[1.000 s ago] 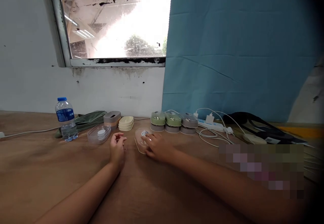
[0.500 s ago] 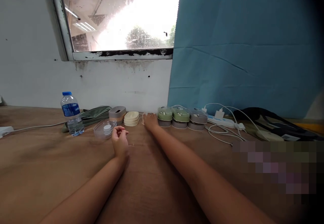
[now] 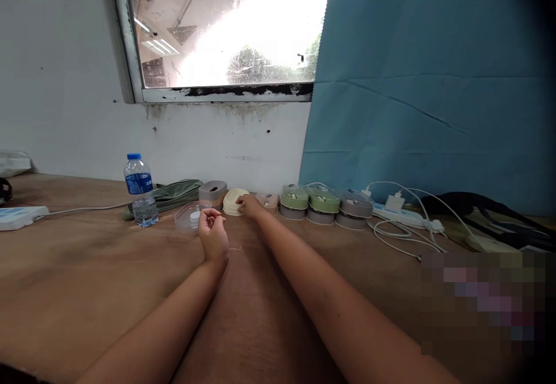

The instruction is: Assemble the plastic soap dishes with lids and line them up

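My right hand (image 3: 249, 206) reaches to the stack of cream oval trays (image 3: 232, 201), its fingers closed on the right edge of the upper one. My left hand (image 3: 212, 232) hangs over the table with fingers curled in and nothing visible in them. Just behind it stands a clear plastic container (image 3: 182, 219) with a white round piece (image 3: 195, 216) inside. A grey-brown box (image 3: 212, 193) with a slot in its top is left of the trays. On the right, a pinkish oval case (image 3: 268, 201) is partly behind my right wrist.
Two green-lidded cases (image 3: 294, 197) and a grey case (image 3: 354, 201) line the wall, stacked on grey bases. A water bottle (image 3: 139, 193) and a green pouch (image 3: 174, 194) stand left. Power strips (image 3: 403, 215) and white cables (image 3: 395, 234) lie at the right, beside black straps (image 3: 460, 204).
My right hand has moved left from beside the green case to the cream trays, uncovering the pinkish case. My left hand stays curled near the clear container. The view has shifted left.
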Demonstrator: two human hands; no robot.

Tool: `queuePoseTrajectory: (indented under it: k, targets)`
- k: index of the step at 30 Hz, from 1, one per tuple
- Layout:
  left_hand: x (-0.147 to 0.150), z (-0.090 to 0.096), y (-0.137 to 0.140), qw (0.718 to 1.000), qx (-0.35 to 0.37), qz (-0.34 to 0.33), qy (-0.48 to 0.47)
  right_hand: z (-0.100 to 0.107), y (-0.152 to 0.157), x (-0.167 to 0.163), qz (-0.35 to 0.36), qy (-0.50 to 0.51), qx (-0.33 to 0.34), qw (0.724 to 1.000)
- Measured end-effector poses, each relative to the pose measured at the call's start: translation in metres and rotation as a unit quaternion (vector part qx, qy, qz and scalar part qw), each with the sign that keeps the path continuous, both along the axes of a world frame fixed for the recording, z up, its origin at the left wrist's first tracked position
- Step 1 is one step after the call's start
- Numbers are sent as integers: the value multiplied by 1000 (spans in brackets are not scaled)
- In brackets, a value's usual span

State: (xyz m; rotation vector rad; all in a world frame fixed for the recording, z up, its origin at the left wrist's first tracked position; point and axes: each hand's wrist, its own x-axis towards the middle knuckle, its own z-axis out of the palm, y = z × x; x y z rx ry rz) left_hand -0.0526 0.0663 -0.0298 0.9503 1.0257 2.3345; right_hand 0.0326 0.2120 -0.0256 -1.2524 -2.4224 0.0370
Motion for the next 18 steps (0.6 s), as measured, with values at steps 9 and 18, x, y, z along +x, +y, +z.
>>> queuePoseTrajectory:
  k: [9,18]
  targets:
    - [-30,8,0,988,12,72,138,2,-61,70,95,79,-19,992]
    - [-40,6,31,637,-154,241,716,-14,-200,212,167,7,-19,986]
